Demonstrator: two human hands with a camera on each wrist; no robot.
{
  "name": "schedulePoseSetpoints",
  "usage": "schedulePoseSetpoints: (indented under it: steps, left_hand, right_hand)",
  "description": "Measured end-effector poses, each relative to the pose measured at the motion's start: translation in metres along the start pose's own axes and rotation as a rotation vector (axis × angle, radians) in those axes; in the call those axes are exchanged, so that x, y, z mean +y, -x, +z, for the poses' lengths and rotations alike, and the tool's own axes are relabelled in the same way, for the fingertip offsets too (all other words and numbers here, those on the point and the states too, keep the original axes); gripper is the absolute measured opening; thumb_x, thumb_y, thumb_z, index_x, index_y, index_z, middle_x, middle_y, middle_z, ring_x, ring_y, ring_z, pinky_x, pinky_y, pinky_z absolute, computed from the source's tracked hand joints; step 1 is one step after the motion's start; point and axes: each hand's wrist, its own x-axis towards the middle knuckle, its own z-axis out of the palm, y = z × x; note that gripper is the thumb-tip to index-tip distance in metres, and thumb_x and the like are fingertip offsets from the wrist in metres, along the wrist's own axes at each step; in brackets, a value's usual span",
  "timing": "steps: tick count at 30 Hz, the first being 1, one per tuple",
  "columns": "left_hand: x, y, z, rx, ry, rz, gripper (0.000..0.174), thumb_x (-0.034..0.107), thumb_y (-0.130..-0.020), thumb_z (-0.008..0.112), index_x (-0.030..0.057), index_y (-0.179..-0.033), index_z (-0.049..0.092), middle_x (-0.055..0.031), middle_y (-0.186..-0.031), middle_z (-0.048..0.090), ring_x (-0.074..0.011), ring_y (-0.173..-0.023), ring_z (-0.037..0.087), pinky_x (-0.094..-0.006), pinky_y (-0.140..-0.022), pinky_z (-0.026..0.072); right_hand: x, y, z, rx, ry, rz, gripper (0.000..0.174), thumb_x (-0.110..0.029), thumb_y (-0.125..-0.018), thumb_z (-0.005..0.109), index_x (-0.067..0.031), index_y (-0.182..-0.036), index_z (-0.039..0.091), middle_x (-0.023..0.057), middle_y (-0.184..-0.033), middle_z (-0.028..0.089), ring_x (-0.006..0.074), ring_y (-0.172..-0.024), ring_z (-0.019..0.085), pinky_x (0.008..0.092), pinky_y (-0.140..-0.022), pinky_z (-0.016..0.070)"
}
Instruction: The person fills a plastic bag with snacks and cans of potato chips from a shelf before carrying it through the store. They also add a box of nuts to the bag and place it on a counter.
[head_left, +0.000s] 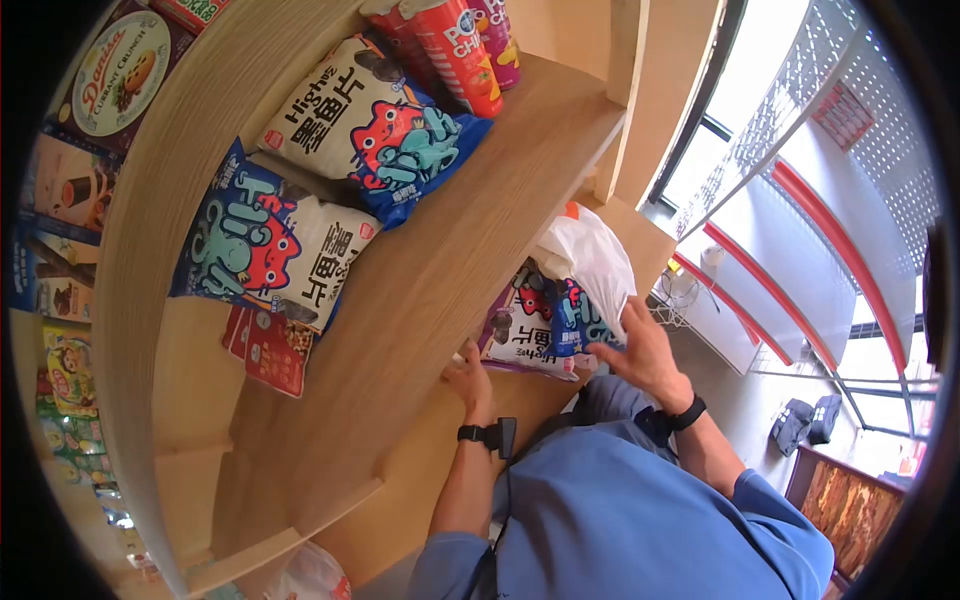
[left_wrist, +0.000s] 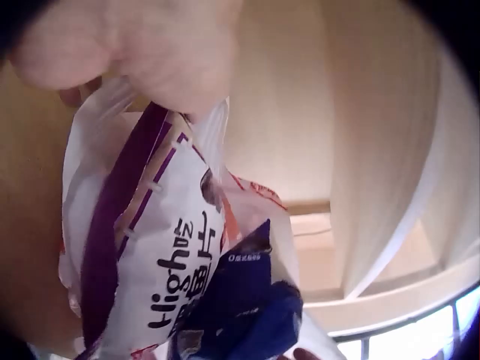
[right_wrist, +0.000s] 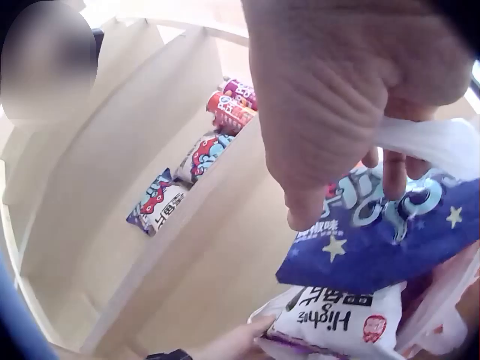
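Looks to me like your left hand [head_left: 468, 383] is pinching one side of the plastic bag [head_left: 605, 250], and your right hand [head_left: 650, 352] has its fingers curled round the other side, I'd guess so the mouth stays spread. The bag's right in front of you, just past the edge of the shelf [head_left: 440, 260]. Inside, the purple-edged snack bag [head_left: 515, 338] and the blue snack bag [head_left: 568, 318] are jammed together, which probably props up that thin plastic. Two other snack bags [head_left: 245, 240] lie together on the shelf near the chip cans [head_left: 458, 50].
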Motion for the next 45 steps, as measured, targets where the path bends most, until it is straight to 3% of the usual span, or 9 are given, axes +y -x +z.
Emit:
schedulePoseSetpoints:
  steps: [1,7,13,15,17,23,33,43,45]
  left_hand:
    - [0.002,0.003,-0.002,-0.127,0.23,-0.312,0.061,0.04,-0.098,0.067,-0.0005,-0.141,0.048,-0.0152,-0.122,0.068,-0.0305,-0.113,0.064,-0.0431,-0.092,0.0515]
    - [0.045,0.034,0.005,-0.424,0.788,-0.62,0.041,0.034,-0.101,0.066,0.0025,-0.127,0.058,-0.0082,-0.12,0.067,-0.0169,-0.107,0.063,-0.0351,-0.09,0.0528]
    - [0.127,0.081,0.013,-0.222,1.003,-0.597,0.034,0.032,-0.105,0.06,0.0043,-0.125,0.059,-0.0095,-0.122,0.066,-0.0186,-0.11,0.064,-0.0365,-0.093,0.0531]
    - [0.137,0.097,0.008,-0.135,0.963,-0.535,0.031,0.033,-0.106,0.059,0.0057,-0.12,0.058,-0.0035,-0.1,0.066,-0.0131,-0.09,0.063,-0.0307,-0.078,0.0521]
    - [0.127,0.101,-0.009,-0.133,0.691,-0.469,0.025,0.033,-0.105,0.06,0.0083,-0.106,0.059,0.0049,-0.074,0.051,-0.0064,-0.068,0.048,-0.0248,-0.061,0.0391]
    - [0.148,0.095,-0.067,0.095,0.817,-0.41,0.029,0.029,-0.104,0.063,0.0123,-0.081,0.056,0.0083,-0.066,0.037,-0.004,-0.06,0.032,-0.0242,-0.056,0.0255]
    - [0.156,0.079,-0.126,-0.146,0.719,-0.425,0.02,0.024,-0.101,0.067,0.0084,-0.089,0.064,0.008,-0.07,0.042,-0.003,-0.064,0.038,-0.0225,-0.058,0.0289]
    - [0.142,0.087,-0.129,-0.192,0.809,-0.399,0.016,0.023,-0.102,0.067,0.0073,-0.104,0.062,0.0059,-0.08,0.055,-0.0035,-0.069,0.047,-0.0227,-0.061,0.0381]
    - [0.146,0.088,-0.138,0.216,0.944,-0.44,0.017,0.021,-0.101,0.066,0.0086,-0.112,0.062,0.0016,-0.099,0.063,-0.0072,-0.089,0.058,-0.0261,-0.077,0.0493]
  right_hand:
    - [-0.003,-0.001,0.002,-0.017,-0.007,-0.008,0.07,-0.027,-0.077,0.085,-0.0066,-0.136,0.054,0.0223,-0.128,0.055,0.0413,-0.097,0.064,0.0457,-0.081,0.0545]
    - [0.01,-0.015,0.001,-0.252,0.155,-0.334,0.07,-0.037,-0.062,0.091,-0.0023,-0.116,0.063,0.0197,-0.12,0.057,0.0383,-0.113,0.058,0.041,-0.087,0.0523]
    - [0.02,-0.056,-0.02,-0.27,0.311,-0.623,0.076,-0.041,-0.06,0.09,-0.0053,-0.12,0.06,0.0168,-0.138,0.052,0.0372,-0.135,0.045,0.0475,-0.104,0.0399]
    - [0.028,-0.069,-0.016,-0.292,0.358,-0.713,0.077,-0.038,-0.062,0.089,-0.0051,-0.125,0.059,0.0162,-0.139,0.051,0.0364,-0.135,0.045,0.0464,-0.105,0.0407]
    - [0.023,-0.079,-0.019,-0.316,0.321,-0.686,0.076,-0.033,-0.064,0.088,-0.0051,-0.128,0.058,0.015,-0.14,0.051,0.036,-0.134,0.046,0.0473,-0.105,0.043]
    - [0.01,-0.077,-0.024,-0.319,0.146,-0.518,0.063,-0.021,-0.071,0.085,-0.0056,-0.127,0.06,0.0152,-0.135,0.056,0.0367,-0.119,0.056,0.0449,-0.094,0.0517]
    - [-0.051,-0.052,-0.035,0.062,0.105,-0.517,0.047,-0.011,-0.077,0.081,-0.0032,-0.119,0.062,0.0168,-0.124,0.062,0.0373,-0.113,0.06,0.0461,-0.091,0.0502]
    - [-0.073,-0.057,0.071,-0.366,0.184,-1.023,0.03,-0.023,-0.08,0.074,-0.0133,-0.108,0.071,0.008,-0.119,0.064,0.0281,-0.118,0.057,0.0423,-0.106,0.0442]
    - [-0.055,-0.063,0.077,-0.537,0.331,-1.137,0.036,-0.024,-0.082,0.071,-0.0173,-0.118,0.069,0.0062,-0.125,0.062,0.0285,-0.129,0.052,0.046,-0.115,0.0354]
